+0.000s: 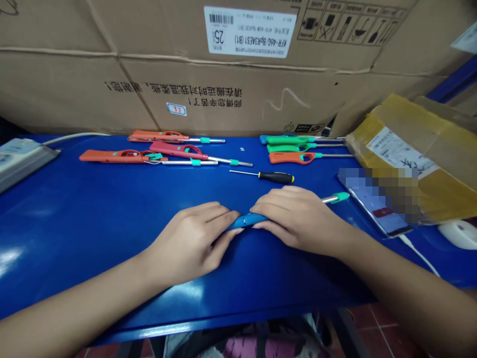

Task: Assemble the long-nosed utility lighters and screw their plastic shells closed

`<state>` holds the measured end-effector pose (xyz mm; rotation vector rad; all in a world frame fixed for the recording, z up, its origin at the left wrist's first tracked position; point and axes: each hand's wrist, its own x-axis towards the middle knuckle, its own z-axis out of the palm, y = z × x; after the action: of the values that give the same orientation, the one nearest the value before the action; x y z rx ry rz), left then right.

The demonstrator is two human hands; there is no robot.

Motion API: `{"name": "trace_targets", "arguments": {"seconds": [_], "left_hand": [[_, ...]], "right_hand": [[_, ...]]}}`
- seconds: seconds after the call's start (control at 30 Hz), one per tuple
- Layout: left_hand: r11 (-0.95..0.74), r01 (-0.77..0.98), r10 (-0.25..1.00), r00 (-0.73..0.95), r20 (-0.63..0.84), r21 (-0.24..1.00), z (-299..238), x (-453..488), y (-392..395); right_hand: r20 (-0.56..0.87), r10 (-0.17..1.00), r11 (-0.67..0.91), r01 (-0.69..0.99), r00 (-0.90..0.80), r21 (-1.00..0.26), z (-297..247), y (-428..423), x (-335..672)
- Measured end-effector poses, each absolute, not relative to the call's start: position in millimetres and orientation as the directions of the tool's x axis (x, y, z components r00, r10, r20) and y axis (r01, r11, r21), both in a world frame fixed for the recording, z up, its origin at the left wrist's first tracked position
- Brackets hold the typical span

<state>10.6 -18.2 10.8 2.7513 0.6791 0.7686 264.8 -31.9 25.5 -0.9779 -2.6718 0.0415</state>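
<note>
A blue long-nozzle lighter (246, 220) lies on the blue table (93, 214) in front of me, its metal nozzle with a green collar (337, 197) pointing right. My left hand (194, 241) pinches the handle's left end with closed fingers. My right hand (298, 216) covers and grips the middle of the lighter. Most of the handle is hidden under both hands.
A black-handled screwdriver (276, 176) lies just beyond my hands. Three orange and pink lighters (164, 149) lie at the back left, three more in blue, green and orange (294, 148) at the back right. Cardboard boxes (223, 74) wall the rear. A phone (376, 201), a parcel (417, 149) and a power strip (18, 159) flank the table.
</note>
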Motion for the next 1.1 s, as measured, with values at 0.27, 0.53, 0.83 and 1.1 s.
{"name": "trace_targets", "arguments": {"seconds": [0.27, 0.53, 0.83, 1.1], "left_hand": [[-0.637, 0.46, 0.713, 0.657, 0.245, 0.619, 15.4, 14.8, -16.1], [0.15, 0.155, 0.843, 0.495, -0.209, 0.976, 18.8, 23.7, -13.2], [-0.535, 0.294, 0.747, 0.602, 0.282, 0.792, 8.7, 13.6, -9.3], [-0.892, 0.292, 0.445, 0.696, 0.563, 0.344, 11.6, 9.6, -14.4]], "right_hand": [[0.261, 0.73, 0.68, 0.711, -0.632, -0.18, 24.4, -28.3, 268.8], [0.232, 0.69, 0.718, 0.688, -0.685, -0.104, 22.6, -28.5, 267.2], [0.35, 0.656, 0.734, 0.673, -0.668, -0.09, 15.1, -29.7, 263.2], [0.434, 0.619, 0.761, 0.635, -0.654, -0.129, 15.1, -35.0, 263.2]]}}
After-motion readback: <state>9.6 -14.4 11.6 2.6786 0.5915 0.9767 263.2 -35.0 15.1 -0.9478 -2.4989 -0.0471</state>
